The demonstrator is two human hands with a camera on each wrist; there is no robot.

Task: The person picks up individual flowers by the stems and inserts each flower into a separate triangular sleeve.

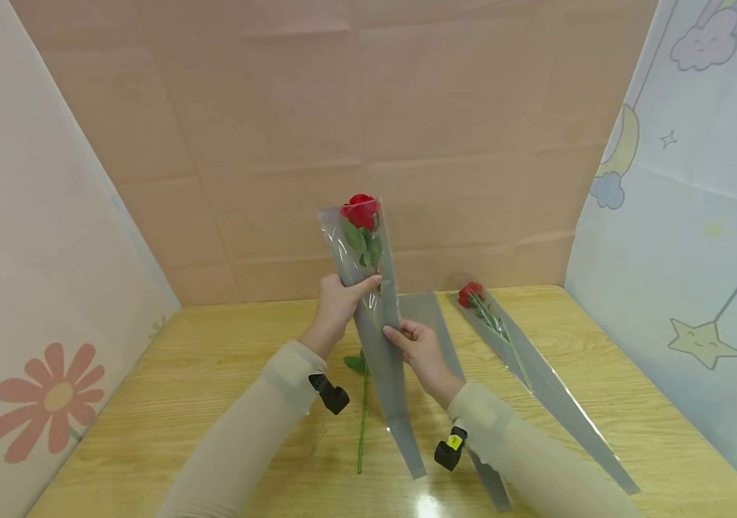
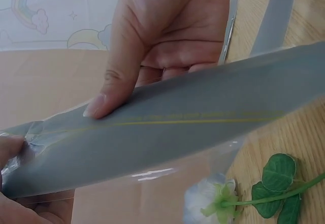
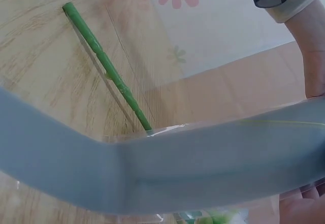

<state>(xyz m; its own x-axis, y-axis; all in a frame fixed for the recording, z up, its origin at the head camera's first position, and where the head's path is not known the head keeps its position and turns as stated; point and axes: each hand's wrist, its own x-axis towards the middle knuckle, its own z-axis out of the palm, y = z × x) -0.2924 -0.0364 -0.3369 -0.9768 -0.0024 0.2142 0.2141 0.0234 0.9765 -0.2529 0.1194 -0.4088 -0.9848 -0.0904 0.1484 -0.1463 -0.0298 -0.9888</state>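
Note:
My left hand (image 1: 337,306) grips a flower sleeve (image 1: 381,360) with a clear front and grey back, its thumb lying across the front. Inside the sleeve's wide upper end stands a red rose (image 1: 360,212) with green leaves, its bloom at the opening. Lower down, my right hand (image 1: 422,352) pinches the sleeve's right edge between thumb and fingers. The sleeve is raised and tilted over the table, its narrow end toward me. Beneath it lies a white rose (image 2: 210,201), whose green stem (image 1: 363,424) shows in the head view while the bloom is hidden there.
On the wooden table (image 1: 213,403), another grey sleeve (image 1: 430,316) lies flat behind the right hand. To the right rests a sleeve (image 1: 556,403) holding a second red rose (image 1: 471,294). Printed cloth walls border both sides, with a plain backdrop (image 1: 265,144) behind.

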